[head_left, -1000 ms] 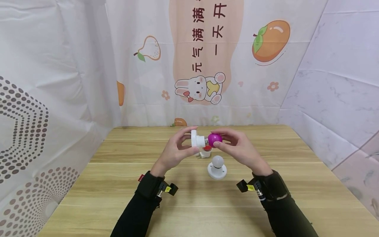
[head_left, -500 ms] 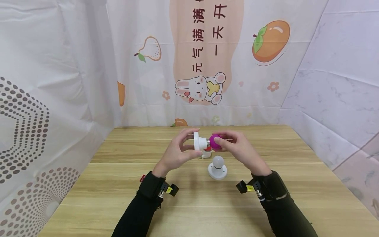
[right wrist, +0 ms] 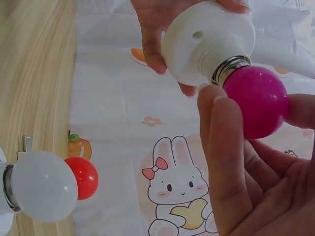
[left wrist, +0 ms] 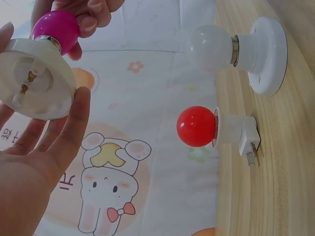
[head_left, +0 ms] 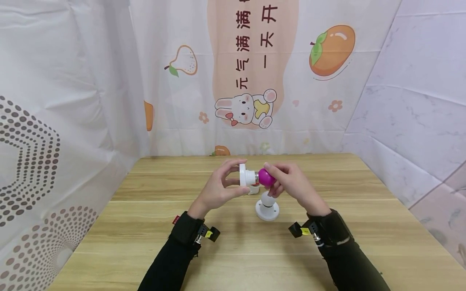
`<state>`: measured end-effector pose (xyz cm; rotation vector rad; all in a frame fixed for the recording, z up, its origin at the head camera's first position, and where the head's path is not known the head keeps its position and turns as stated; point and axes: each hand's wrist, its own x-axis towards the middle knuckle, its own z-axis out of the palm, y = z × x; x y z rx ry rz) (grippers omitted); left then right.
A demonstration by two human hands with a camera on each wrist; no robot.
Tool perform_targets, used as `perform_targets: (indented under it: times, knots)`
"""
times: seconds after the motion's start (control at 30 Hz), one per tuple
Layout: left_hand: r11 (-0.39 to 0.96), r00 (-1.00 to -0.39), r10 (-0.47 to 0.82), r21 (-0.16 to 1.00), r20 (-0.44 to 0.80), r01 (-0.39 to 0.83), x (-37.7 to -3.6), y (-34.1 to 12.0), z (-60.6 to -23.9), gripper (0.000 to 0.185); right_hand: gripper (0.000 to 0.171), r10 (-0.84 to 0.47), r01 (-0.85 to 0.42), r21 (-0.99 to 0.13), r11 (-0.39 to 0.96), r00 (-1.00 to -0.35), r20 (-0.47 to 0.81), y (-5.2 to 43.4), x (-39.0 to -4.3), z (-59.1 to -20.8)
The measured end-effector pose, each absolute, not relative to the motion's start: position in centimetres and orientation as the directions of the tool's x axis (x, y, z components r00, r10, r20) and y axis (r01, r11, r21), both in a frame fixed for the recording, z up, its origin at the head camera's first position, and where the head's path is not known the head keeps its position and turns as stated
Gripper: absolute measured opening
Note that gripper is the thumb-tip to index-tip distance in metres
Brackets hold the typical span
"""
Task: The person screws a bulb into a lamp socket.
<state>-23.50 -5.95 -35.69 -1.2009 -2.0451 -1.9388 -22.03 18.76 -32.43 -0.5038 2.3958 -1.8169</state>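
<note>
Both arms, rising from the lower middle of the head view, wear long black sleeves. A black wrist strap sits at each cuff, carrying a small black camera block with a yellow label; the left strap also shows a small red tag. The left hand (head_left: 218, 190) and right hand (head_left: 295, 186) are bare

Bright even light; soft shadows; wide-angle edge distortion

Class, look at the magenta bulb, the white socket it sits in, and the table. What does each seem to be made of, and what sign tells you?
Magenta bulb: smooth coloured plastic or coated glass, soft sheen; the look leaves it open. Its screw base: shiny ribbed metal. White socket: moulded glossy plastic, probably, with a moulded hole. Table: pale wood or wood-look laminate, showing grain lines and plank seams.
</note>
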Motion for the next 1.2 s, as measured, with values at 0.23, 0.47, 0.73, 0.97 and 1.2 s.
perform_targets:
  times: [0.23,0.47,0.73,0.97,1.2]
  knots:
    - [-0.098,-0.691,0.474,0.812,0.546,0.575,-23.5,-5.9,-35.7,0.069,0.051,-0.294,-0.196,-0.948,0.251,-0.948,0.118,18.6,-22.1,-32.5]
    - [-0.096,-0.697,0.472,0.817,0.540,0.569,-23.5,-5.9,-35.8,0.070,0.049,-0.255,-0.238,-0.934,0.268,-0.952,0.170,18.5,-22.0,-32.6]
    - [-0.114,-0.703,0.467,0.825,0.536,0.553,-23.6,-5.9,-35.9,0.068,0.045,-0.233,-0.283,-0.941,0.184,-0.943,0.238,18.1,-21.9,-32.7]
    - [-0.125,-0.712,0.460,0.833,0.530,0.539,-23.7,-6.2,-35.7,0.067,0.044,-0.285,-0.331,-0.931,0.157,-0.917,0.278,18.1,-21.9,-32.7]
    - [-0.107,-0.722,0.440,0.829,0.535,0.549,-23.9,-7.0,-35.3,0.067,0.045,-0.342,-0.437,-0.882,0.177,-0.867,0.361,18.9,-21.8,-32.4]
